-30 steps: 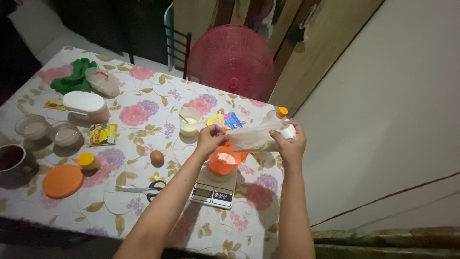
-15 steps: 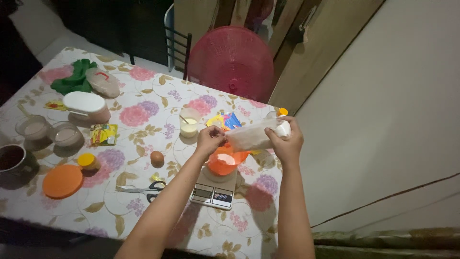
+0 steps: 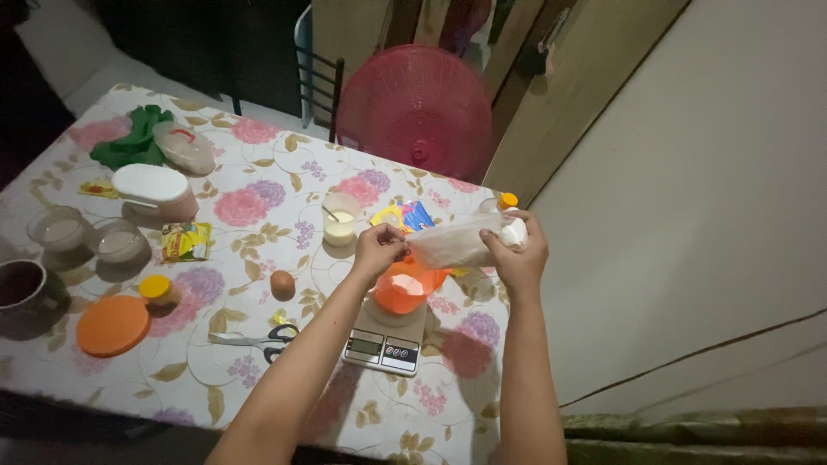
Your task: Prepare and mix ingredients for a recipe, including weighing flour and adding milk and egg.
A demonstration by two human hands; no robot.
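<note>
Head view: both hands hold a clear plastic bag (image 3: 455, 244) of pale powder lying almost level above the orange bowl (image 3: 403, 291), which sits on a small digital scale (image 3: 384, 341).

- Left hand (image 3: 377, 250): fingers pinched together on the bag's open end, directly over the bowl's rim.
- Right hand (image 3: 519, 255): fingers wrapped and clamped on the bag's closed end, to the right of the bowl and slightly higher than the mouth.
- Bag is off the table, touching neither bowl nor scale as far as I can tell.

Around the bowl: glass of pale liquid with a spoon (image 3: 340, 220) just behind-left, colourful sachet (image 3: 407, 215) behind, egg (image 3: 282, 284) to the left, scissors (image 3: 254, 339) front-left, orange lid (image 3: 112, 325) and yellow-capped jar (image 3: 158, 290) far left. An orange-capped bottle (image 3: 505, 204) is right behind the bag.

My read on doing this well:
- Keep the mouth narrow with the left pinch, centred over the bowl, low enough that powder doesn't drift.
- Tilt from the right hand in small steps; tap rather than dump.
- Don't rest the bag or a wrist on the bowl, or the reading goes wrong.
- Scale display faces the person but is too small to make out here; keep the forearms clear of it.
</note>
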